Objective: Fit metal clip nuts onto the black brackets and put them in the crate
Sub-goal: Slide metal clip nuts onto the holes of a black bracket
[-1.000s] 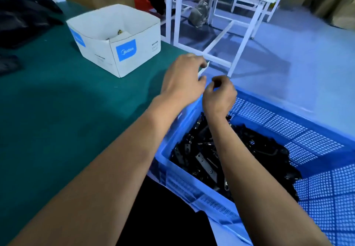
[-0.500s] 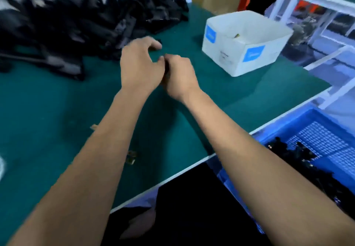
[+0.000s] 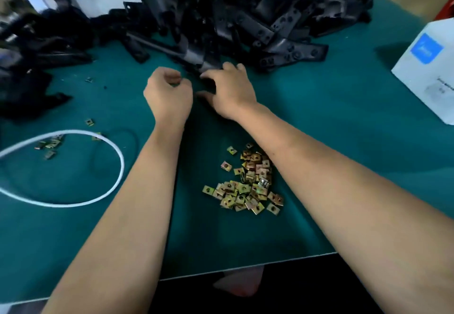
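Note:
A big heap of black brackets [image 3: 245, 19] lies across the back of the green table [image 3: 344, 166]. My right hand [image 3: 232, 90] is at the heap's front edge, fingers curled over one black bracket [image 3: 208, 67] with the thumb below it. Just to its left, my left hand [image 3: 168, 92] hovers over the table with its fingers curled in; nothing shows inside it. A pile of brass-coloured metal clip nuts [image 3: 248, 183] lies between my forearms, nearer to me. The crate is out of view.
A white cardboard box [image 3: 427, 68] stands at the right edge. A white cable loop [image 3: 115, 146] lies at the left with a few loose clip nuts [image 3: 50, 144] inside it. More black parts [image 3: 32, 51] sit at the far left. The table's front edge [image 3: 245, 268] is close to me.
My view swung left from the blue crate to the table. Both hands, which were together over the crate, moved to the bracket heap and parted; the right now grips a bracket.

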`<action>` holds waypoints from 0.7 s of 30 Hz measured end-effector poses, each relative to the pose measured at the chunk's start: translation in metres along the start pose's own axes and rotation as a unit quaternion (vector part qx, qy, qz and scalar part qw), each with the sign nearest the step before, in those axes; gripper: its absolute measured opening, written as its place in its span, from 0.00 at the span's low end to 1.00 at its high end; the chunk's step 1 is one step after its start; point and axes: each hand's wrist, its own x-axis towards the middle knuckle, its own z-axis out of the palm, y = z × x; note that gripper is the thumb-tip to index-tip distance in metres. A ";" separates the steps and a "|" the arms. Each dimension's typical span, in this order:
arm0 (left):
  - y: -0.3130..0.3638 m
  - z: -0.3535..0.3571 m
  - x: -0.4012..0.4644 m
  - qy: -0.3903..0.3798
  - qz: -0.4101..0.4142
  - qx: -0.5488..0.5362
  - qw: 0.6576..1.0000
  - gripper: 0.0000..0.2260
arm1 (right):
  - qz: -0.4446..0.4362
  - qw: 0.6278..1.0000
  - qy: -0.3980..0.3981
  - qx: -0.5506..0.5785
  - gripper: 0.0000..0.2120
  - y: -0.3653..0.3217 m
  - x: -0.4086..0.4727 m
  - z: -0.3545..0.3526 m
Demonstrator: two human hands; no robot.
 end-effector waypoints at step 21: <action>0.023 0.013 -0.017 -0.245 -0.144 -0.500 0.818 0.11 | 0.140 0.747 -0.101 0.642 0.03 0.017 -0.041 -0.041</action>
